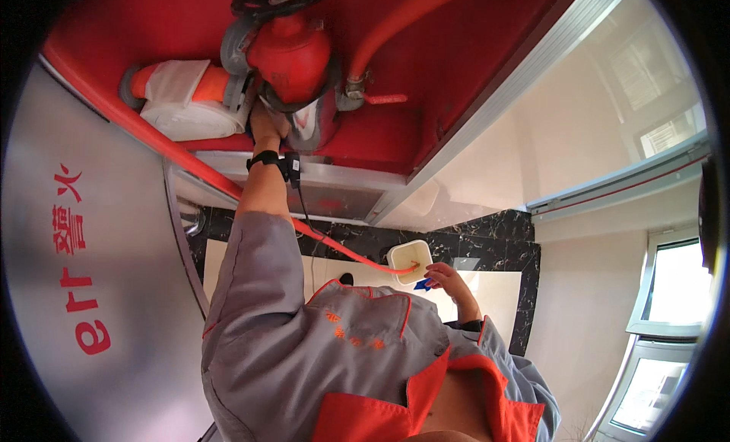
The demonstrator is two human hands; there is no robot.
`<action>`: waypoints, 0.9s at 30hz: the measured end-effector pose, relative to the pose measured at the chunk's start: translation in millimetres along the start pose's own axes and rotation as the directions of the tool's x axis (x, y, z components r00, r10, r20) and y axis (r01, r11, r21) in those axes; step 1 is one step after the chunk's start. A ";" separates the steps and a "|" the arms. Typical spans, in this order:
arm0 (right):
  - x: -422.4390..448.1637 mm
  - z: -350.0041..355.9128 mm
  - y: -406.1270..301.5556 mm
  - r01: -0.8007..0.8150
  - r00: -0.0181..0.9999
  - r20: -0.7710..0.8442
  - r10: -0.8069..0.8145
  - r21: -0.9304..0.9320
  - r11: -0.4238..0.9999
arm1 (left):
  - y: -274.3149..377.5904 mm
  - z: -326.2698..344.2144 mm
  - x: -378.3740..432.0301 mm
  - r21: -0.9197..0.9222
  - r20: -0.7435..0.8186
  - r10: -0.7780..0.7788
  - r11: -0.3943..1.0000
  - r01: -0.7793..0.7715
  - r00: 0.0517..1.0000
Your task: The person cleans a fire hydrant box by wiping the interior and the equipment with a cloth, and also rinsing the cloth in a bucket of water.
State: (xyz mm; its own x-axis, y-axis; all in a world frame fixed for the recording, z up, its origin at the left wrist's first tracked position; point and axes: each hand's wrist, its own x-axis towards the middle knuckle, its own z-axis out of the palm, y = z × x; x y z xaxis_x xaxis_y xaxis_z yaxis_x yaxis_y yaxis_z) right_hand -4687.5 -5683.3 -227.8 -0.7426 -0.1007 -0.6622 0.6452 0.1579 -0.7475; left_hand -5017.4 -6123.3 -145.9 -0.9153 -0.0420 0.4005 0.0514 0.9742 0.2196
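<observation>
My left hand (268,123) reaches into a red fire hose cabinet (376,134), between a rolled white fire hose (191,123) and a red hydrant valve (293,57). Its fingers are partly hidden under the valve, and a dark blue bit shows beside the palm. I cannot tell what it grips. Just below the valve is a rounded object with a white label (308,123). Low at my side, my right hand (447,279) has its fingers apart and holds nothing. Near its fingertips stands a white bucket (409,254), with the end of a red rubber hose (342,249) inside.
The metal cabinet door (131,259), bearing red writing, stands open at left. A small valve with a red lever (385,99) sits on the cabinet's right side. Something blue (423,284) lies by the bucket. A cable (305,211) hangs from my left wrist. Windows (673,288) are at right.
</observation>
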 end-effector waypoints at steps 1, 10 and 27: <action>0.4 3.9 0.2 0.017 1.000 -0.010 -0.016 0.041 0.999 | 2.8 -4.9 2.2 0.045 0.014 -0.013 0.999 0.012 1.000; 6.9 1.3 -0.9 -0.001 1.000 0.010 0.000 0.054 0.999 | 5.7 7.0 -17.7 -0.094 -0.394 0.032 0.993 -0.075 0.918; 10.3 -2.0 16.4 0.051 0.997 0.054 -0.051 -0.002 0.999 | -24.6 13.2 -67.9 0.213 -0.137 -0.234 0.942 0.259 0.963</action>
State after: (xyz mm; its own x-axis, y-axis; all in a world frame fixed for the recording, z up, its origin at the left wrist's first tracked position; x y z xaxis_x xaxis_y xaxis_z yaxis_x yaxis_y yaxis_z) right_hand -4685.0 -5679.8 -246.8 -0.7639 -0.1612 -0.6249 0.6058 0.1546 -0.7804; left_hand -4961.8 -6141.4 -190.3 -0.8384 -0.2984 0.4561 -0.2735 0.9542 0.1215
